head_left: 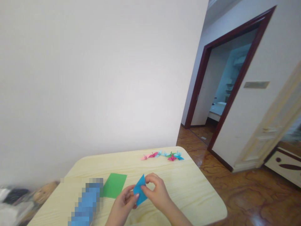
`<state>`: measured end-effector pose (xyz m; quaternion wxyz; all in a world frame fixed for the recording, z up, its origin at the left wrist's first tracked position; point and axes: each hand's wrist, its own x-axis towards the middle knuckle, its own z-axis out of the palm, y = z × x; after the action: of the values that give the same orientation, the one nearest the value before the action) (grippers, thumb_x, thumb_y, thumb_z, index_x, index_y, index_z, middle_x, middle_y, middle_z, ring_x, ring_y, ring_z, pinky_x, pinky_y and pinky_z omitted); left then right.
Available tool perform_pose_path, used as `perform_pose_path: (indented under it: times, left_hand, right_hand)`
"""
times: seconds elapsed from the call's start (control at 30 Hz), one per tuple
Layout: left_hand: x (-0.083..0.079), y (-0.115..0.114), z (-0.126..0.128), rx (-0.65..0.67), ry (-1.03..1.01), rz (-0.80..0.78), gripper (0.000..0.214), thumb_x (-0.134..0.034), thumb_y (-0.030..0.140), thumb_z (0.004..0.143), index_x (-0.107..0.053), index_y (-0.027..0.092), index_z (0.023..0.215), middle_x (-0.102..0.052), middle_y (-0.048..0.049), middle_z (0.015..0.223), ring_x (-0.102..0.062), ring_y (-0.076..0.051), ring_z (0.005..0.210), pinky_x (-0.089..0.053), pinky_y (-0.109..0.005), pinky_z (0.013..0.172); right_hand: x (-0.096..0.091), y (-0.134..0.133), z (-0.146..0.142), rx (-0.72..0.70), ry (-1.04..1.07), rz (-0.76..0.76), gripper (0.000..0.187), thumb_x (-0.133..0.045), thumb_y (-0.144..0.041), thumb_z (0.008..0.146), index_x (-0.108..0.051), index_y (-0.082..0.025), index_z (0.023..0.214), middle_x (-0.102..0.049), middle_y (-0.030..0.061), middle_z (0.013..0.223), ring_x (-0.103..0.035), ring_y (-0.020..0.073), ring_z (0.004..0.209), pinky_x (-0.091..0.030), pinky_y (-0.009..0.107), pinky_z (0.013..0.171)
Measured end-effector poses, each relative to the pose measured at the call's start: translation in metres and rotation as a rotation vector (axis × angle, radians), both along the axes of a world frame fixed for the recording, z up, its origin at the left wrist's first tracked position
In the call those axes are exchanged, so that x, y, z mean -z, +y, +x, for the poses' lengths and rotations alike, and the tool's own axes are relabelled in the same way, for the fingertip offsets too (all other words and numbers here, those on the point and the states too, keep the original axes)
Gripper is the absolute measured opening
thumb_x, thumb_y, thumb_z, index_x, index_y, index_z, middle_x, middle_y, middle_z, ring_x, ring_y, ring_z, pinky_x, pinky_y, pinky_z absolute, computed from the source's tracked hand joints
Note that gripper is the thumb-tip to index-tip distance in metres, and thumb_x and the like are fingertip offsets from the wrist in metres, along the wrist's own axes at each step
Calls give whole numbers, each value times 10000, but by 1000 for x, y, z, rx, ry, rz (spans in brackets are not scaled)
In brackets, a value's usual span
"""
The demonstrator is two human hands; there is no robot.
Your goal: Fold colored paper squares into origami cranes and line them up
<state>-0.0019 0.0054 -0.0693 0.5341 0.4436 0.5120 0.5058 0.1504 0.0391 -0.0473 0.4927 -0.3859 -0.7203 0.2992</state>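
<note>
A folded piece of blue origami paper is held up over the table between both hands. My left hand pinches its lower left side, thumb in front and fingers behind. At its upper right edge, my right hand grips it between thumb and forefinger. Left of the hands lies a flat green sheet of paper. Several small folded paper cranes in pink, red, green and blue sit in a row near the far edge of the table.
The pale wood-grain table has rounded corners and stands against a white wall. A pixelated blue object lies at the table's left. Beyond, to the right, are a brown floor and a dark red door frame.
</note>
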Motion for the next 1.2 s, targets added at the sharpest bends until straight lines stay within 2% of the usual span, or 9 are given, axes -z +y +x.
perform_pose_path:
  times: [0.13, 0.27, 0.33, 0.47, 0.6, 0.73, 0.9, 1.07, 1.2]
  left_hand:
    - [1, -2, 1, -43, 70, 4, 444, -682, 604, 515, -630, 167, 570, -568, 19, 489, -518, -137, 491, -428, -229, 475]
    - [-8, -6, 4, -74, 206, 135, 373, -642, 544, 613, -660, 173, 587, -570, 17, 483, -508, -140, 498, -406, -225, 496]
    - [-12, -7, 5, -89, 214, 149, 352, -644, 526, 616, -675, 175, 605, -579, 15, 483, -513, -144, 498, -412, -230, 500]
    - [-14, -7, 4, -110, 131, 85, 350, -679, 521, 565, -687, 173, 604, -599, 9, 487, -523, -143, 466, -430, -233, 455]
    - [-8, -6, 1, -115, 12, 38, 370, -716, 524, 517, -699, 170, 626, -638, -5, 536, -557, -151, 498, -458, -231, 440]
    - [1, -5, 0, -89, -134, -62, 406, -746, 518, 492, -709, 162, 684, -678, -24, 600, -610, -178, 587, -499, -254, 500]
    - [5, -5, 0, -26, -262, -99, 431, -759, 463, 540, -709, 193, 872, -733, -49, 771, -654, -194, 682, -515, -283, 610]
    - [4, -6, -4, -71, -152, -91, 366, -772, 443, 488, -738, 206, 766, -746, -52, 777, -654, -222, 726, -505, -278, 597]
    - [1, -6, -7, -126, 5, -38, 313, -758, 429, 463, -748, 196, 672, -715, -28, 576, -603, -171, 530, -431, -223, 444]
  right_hand:
    - [-4, -6, 2, -52, -84, 15, 183, -628, -42, 630, -620, -183, 748, -610, 37, 889, -556, 172, 884, -430, 281, 808]
    - [-9, -10, 1, -58, -166, 9, 141, -664, -97, 640, -646, -188, 746, -592, 59, 999, -519, 201, 989, -402, 317, 877]
    - [-11, -10, -1, -71, -167, -15, 113, -670, -115, 647, -648, -189, 730, -596, 62, 1008, -521, 207, 998, -404, 327, 883]
    - [-11, -7, -3, -102, -145, -18, 108, -640, -114, 679, -647, -192, 752, -605, 62, 1003, -539, 200, 979, -417, 329, 869]
    - [-10, -6, 0, -135, -188, 116, 69, -647, -146, 703, -639, -202, 742, -617, 43, 1005, -522, 192, 978, -401, 328, 870]
    - [-13, -8, 3, -157, -284, 260, 113, -608, -107, 689, -618, -206, 740, -607, 25, 1053, -493, 198, 993, -373, 350, 885]
    - [-17, -14, 1, -89, -326, 290, 156, -620, -173, 677, -586, -197, 827, -570, 49, 1096, -455, 215, 1041, -335, 378, 937]
    - [-15, -13, 1, -74, -363, 330, 69, -604, -178, 723, -610, -209, 784, -546, 37, 1143, -420, 223, 1088, -317, 392, 952]
    - [-12, -10, 3, -108, -397, 371, 35, -619, -210, 746, -637, -223, 774, -545, 28, 1159, -411, 230, 1092, -307, 410, 958]
